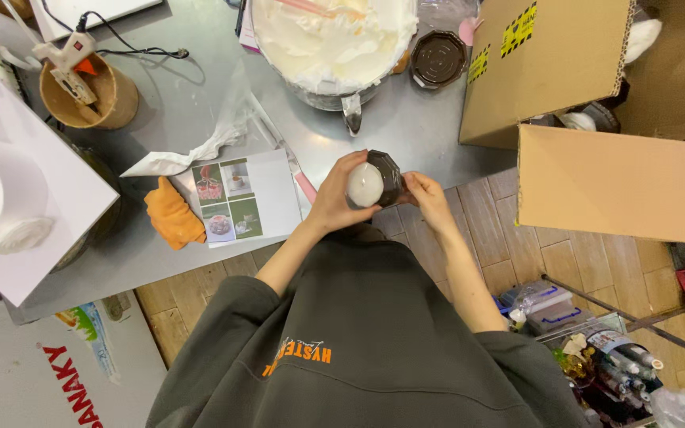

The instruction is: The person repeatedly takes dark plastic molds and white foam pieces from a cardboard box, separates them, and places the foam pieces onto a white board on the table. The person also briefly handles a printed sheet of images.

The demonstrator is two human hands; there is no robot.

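Note:
Both my hands hold a small dark faceted jar (pixel 388 176) filled with white wax, in front of my chest at the table's near edge. My left hand (pixel 336 198) wraps its left side with the thumb over the rim. My right hand (pixel 428 198) pinches its right side with the fingertips. The white fill (pixel 365 185) faces up toward the camera.
A metal pot of white wax (pixel 333 40) stands at the back of the grey table (pixel 160 103), beside an empty dark jar (pixel 438 59). A photo sheet (pixel 239 198), orange cloth (pixel 172 214), glue gun in a brown cup (pixel 89 87) lie left. Open cardboard boxes (pixel 596 119) stand right.

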